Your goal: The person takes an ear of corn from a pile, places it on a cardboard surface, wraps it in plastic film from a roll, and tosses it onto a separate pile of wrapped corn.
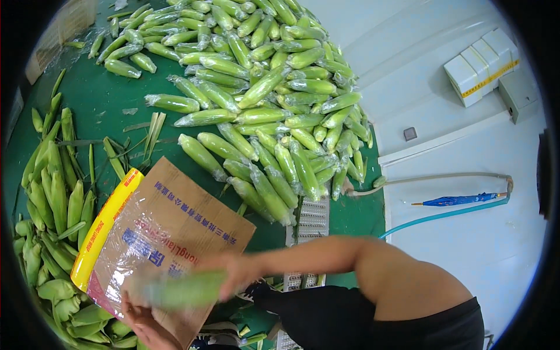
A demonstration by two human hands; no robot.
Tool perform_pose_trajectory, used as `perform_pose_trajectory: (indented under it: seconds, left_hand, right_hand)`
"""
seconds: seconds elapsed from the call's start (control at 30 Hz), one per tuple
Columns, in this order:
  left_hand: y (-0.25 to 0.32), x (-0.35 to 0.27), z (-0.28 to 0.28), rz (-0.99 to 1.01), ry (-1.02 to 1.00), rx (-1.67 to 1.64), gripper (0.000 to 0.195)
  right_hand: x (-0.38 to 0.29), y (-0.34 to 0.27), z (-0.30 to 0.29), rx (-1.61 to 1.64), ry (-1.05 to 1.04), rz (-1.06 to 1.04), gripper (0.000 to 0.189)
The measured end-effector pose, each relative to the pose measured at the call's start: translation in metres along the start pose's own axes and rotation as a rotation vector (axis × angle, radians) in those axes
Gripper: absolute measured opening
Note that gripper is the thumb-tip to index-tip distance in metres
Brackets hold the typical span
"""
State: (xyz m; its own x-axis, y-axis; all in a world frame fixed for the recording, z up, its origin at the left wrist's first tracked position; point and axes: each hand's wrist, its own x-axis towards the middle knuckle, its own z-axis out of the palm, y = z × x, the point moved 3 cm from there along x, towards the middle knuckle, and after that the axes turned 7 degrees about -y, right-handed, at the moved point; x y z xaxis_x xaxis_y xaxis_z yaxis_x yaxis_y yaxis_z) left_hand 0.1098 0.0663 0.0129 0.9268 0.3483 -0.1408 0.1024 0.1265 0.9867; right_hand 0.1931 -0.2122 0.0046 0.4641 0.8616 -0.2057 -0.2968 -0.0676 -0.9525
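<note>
A blurred green ear of corn in its husk (188, 288) is held by one end in my right hand (236, 273). It is above a cardboard box (210, 218) printed with writing. My left hand (151, 326) is low at the box's near edge, palm turned up, fingers apart and nothing plainly in them. Its fingertips come close to the corn's far end; whether they touch is unclear. A yellow roll of cling film (107, 227) lies along the box's left edge. Clear film (116, 258) from it is spread over the cardboard, creased and shiny.
Film-wrapped corn ears (262, 113) are heaped on the green floor (105, 87) beyond the box. Unwrapped ears (57, 197) are piled at left. A perforated metal strip (313, 223) runs beside my legs. White foam boxes (483, 65), a hose (442, 218) and a blue umbrella (459, 200) are along the right.
</note>
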Motion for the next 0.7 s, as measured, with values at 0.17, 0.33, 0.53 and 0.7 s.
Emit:
perform_pose_trajectory:
  seconds: [0.17, 0.33, 0.53, 0.7]
  left_hand:
    - [0.044, 0.002, -0.042, 0.1, 0.394, -0.162, 0.028]
    - [-0.085, -0.02, -0.14, -0.181, 0.653, 0.044, 0.036]
    - [-0.135, -0.1, -0.25, -0.411, 0.592, 0.703, 0.042]
    - [-0.129, -0.025, -0.172, -0.668, 0.823, 0.148, 0.059]
  right_hand:
    - [-0.142, -0.14, -0.265, 0.27, 1.199, -0.07, 0.046]
    - [-0.263, -0.258, -0.465, -0.274, 1.708, -0.435, 0.029]
    - [-0.026, -0.085, -0.279, -0.382, 1.235, -0.001, 0.029]
    - [-0.031, -0.041, -0.109, -0.343, 0.737, -0.035, 0.025]
